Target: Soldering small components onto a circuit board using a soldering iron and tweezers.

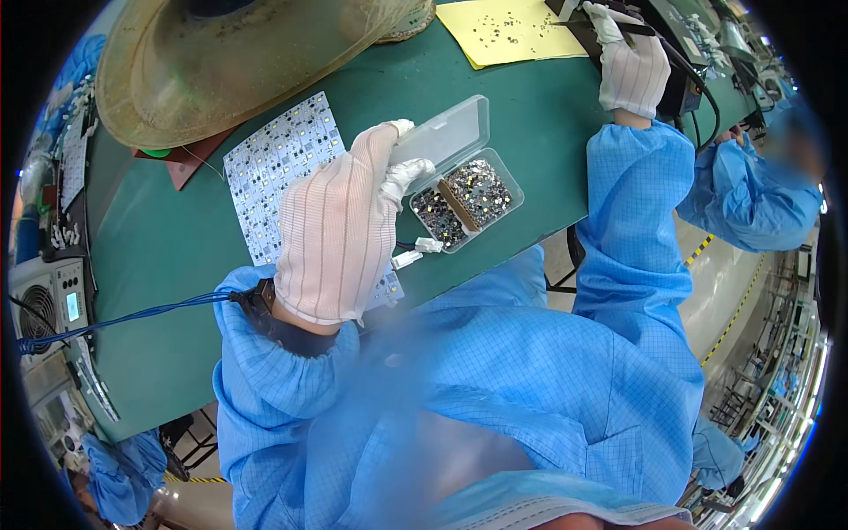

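While the green table [548,132] spans most of the frame, a large cloudy dome [238,79] fills the upper left, hemming in the space above a white circuit sheet [283,163]. Yellow paper [530,40] dotted with tiny parts lies at the top. Left of centre, the left hand [343,225] overlaps that sheet, its thumb and forefinger apart at the box's lid [459,132]; whether they pinch it I cannot tell. At upper right, the right hand [634,71] has bent fingers beside dark equipment [676,88]; their grip is unclear. The clear box [488,226], lid raised, sits at centre: probably light, stiff and slippery, best held by its side walls, since tilting could spill the chips [481,187]. White connectors [428,245] crowd its lower-left corner.
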Available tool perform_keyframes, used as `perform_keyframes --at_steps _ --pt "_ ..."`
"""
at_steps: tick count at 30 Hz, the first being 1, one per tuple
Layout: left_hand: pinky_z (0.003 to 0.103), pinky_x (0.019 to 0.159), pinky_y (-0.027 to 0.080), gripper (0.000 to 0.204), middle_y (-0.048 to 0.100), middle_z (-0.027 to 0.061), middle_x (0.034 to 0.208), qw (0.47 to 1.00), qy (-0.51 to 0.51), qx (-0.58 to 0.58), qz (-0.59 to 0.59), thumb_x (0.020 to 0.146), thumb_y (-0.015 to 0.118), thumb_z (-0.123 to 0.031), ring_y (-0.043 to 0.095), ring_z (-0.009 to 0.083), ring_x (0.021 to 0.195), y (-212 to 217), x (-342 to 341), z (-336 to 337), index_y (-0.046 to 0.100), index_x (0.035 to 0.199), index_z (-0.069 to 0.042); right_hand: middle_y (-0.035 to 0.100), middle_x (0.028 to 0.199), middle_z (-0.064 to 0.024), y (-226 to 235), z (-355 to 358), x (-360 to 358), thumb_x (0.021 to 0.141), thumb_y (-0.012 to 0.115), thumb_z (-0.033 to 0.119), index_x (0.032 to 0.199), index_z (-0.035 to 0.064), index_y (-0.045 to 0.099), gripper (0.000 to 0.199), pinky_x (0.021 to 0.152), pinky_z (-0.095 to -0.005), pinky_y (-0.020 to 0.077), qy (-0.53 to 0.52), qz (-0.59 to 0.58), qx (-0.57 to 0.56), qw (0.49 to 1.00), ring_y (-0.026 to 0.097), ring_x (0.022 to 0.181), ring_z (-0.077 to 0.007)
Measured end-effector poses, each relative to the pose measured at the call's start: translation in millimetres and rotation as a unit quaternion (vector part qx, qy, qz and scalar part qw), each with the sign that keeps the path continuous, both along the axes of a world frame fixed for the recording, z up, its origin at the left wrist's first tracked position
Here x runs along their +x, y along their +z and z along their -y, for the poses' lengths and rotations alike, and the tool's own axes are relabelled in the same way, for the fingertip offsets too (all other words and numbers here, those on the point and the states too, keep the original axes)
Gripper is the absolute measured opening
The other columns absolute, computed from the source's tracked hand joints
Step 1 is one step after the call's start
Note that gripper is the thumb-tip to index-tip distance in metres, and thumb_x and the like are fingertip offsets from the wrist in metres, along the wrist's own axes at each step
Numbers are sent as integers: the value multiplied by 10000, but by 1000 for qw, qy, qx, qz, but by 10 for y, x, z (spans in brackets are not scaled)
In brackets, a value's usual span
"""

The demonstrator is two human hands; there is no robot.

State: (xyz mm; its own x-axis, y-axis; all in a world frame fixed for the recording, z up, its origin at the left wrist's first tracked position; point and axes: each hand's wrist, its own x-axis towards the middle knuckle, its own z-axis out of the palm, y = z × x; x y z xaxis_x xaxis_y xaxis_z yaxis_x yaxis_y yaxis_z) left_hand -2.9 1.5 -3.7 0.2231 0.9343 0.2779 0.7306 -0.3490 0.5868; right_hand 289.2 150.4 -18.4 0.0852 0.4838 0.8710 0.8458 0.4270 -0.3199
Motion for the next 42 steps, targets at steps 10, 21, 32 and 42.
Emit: perform_keyframes --at_steps 10,21,32,42 --pt "326 625 496 282 649 128 786 1000 -4 -8 -2 921 614 -164 619 214 641 6 0 -12 602 1180 -53 676 784 -73 -156 -91 280 915 614 399 1056 240 731 242 654 -364 513 -114 101 -129 980 640 695 -282" --pt "326 614 495 284 655 130 795 1000 -2 2 1 917 618 -165 622 217 633 8 0 4 603 1178 -54 690 1029 -14 -40 218 174 848 635 38 1225 214 653 416 768 -296 561 49 7 -69 996 671 859 -191" --pt "324 602 490 278 643 126 758 1000 -2 -1 -5 916 617 -157 616 211 617 -7 -2 -9 604 1172 -49 672 871 -122 -56 1348 -288 828 706 52 876 -1 668 81 759 -357 556 322 -176 -90 926 662 874 -254" --pt "338 647 495 284 657 93 837 1000 -11 7 -25 927 606 -205 628 216 694 10 3 17 598 1170 -58 690 825 -132 -75 1603 -353 781 719 60 856 -5 668 112 778 -384 538 344 -203 -129 908 660 862 -274"
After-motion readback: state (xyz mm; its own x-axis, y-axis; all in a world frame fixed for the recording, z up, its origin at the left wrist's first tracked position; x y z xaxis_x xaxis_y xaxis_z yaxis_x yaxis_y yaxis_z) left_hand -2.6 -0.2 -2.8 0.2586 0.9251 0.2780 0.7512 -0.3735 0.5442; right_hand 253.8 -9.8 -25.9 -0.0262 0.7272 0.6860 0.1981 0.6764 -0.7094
